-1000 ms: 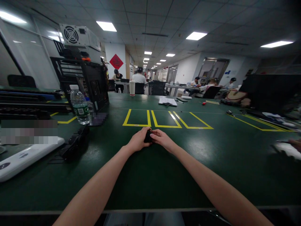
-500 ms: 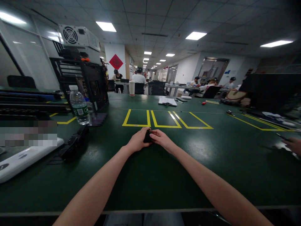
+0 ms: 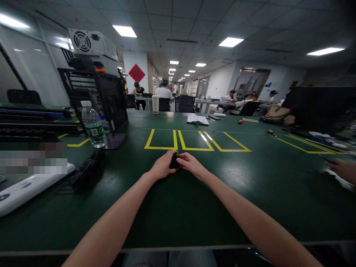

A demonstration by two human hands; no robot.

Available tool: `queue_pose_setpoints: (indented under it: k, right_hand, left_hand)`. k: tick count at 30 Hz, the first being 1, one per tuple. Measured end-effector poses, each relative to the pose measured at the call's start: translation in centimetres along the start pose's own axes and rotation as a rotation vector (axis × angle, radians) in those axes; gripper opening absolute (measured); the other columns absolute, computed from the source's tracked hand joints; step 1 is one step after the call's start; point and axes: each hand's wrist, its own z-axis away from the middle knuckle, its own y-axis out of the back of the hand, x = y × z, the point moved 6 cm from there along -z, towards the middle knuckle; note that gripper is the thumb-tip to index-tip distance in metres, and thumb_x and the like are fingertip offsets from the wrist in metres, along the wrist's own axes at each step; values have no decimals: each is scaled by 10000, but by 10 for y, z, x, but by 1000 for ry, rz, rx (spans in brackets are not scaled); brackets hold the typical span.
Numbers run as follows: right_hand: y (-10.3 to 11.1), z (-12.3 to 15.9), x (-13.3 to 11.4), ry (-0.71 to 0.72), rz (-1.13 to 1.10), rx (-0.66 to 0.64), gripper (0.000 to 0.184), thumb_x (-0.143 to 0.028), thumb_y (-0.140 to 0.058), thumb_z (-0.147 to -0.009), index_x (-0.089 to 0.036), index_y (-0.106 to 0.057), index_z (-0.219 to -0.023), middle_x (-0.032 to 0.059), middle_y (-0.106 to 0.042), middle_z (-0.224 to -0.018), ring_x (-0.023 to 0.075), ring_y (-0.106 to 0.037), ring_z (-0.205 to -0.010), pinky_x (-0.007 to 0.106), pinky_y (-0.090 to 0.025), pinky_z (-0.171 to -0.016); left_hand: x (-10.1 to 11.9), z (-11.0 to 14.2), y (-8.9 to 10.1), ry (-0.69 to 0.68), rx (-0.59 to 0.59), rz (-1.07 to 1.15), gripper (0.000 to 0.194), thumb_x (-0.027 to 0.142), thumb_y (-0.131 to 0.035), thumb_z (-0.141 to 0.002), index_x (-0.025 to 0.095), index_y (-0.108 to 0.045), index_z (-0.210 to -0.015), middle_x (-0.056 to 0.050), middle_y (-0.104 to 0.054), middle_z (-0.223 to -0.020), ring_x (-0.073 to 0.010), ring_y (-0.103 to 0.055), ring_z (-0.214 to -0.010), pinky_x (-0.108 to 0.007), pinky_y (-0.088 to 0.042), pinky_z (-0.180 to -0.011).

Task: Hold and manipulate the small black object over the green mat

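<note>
A co-worker's hand (image 3: 344,170) at right has shifted slightly left; the hold is unchanged — handling continues. Left hand (image 3: 164,165) pinches a small black object (image 3: 174,161) above the table (image 3: 178,218); right hand (image 3: 192,164) — fingers bunched — grips its right side. Beyond: yellow tape outlines (image 3: 198,149), clipboard (image 3: 197,119).

I watch through one head-worn camera, close above near edge of bench (image 3: 172,215), facing forward and down, ceiling (image 3: 187,22) across top of view

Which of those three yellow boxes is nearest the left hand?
Leftmost box of those three: its corner sits by the left hand; others lie farther right.
</note>
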Motion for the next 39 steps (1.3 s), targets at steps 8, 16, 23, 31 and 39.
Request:
queue_pose_setpoints:
  k: [8,16,23,31,39]
  right_hand:
    - [0,6,-10,44,12,-19,311,-304,-650,-637,-213,-497,-892,6,-547,-907,167,-513,-928,354,-417,-826]
    - [0,1,0,1,1,-12,314,-364,-585,-691,-207,-478,-941,38,-548,-948,166,-541,-877,364,-444,-780]
    - [2,5,-7,37,0,-27,363,-285,-681,-603,-215,-488,-903,11,-558,-893,157,-533,-883,350,-416,-819]
    - [-1,2,-1,5,-19,-4,308,-350,-604,-678,-216,-476,-924,22,-552,-901,153,-545,-852,354,-444,-783]
    - [2,5,-8,23,-4,-50,386,-256,-696,-581,-208,-493,-906,11,-554,-904,170,-532,-892,370,-429,-812]
  left_hand:
    - [4,1,2,-5,-11,4,624,232,-659,-611,208,-346,-1150,-80,-470,-1141,-257,-500,-1006,-388,-401,-826]
    - [2,1,2,-2,-2,8,631,237,-665,-611,205,-343,-1153,-85,-477,-1134,-259,-500,-1008,-403,-396,-832]
    - [3,0,1,-23,-2,-2,613,230,-660,-614,198,-344,-1138,-80,-477,-1130,-251,-501,-1001,-373,-402,-823]
    - [3,0,1,-8,-8,-16,624,220,-657,-612,201,-338,-1147,-77,-470,-1140,-263,-498,-1011,-384,-396,-835]
    - [5,0,2,4,-20,-13,614,227,-651,-617,203,-339,-1145,-80,-478,-1129,-267,-498,-1009,-389,-395,-827]
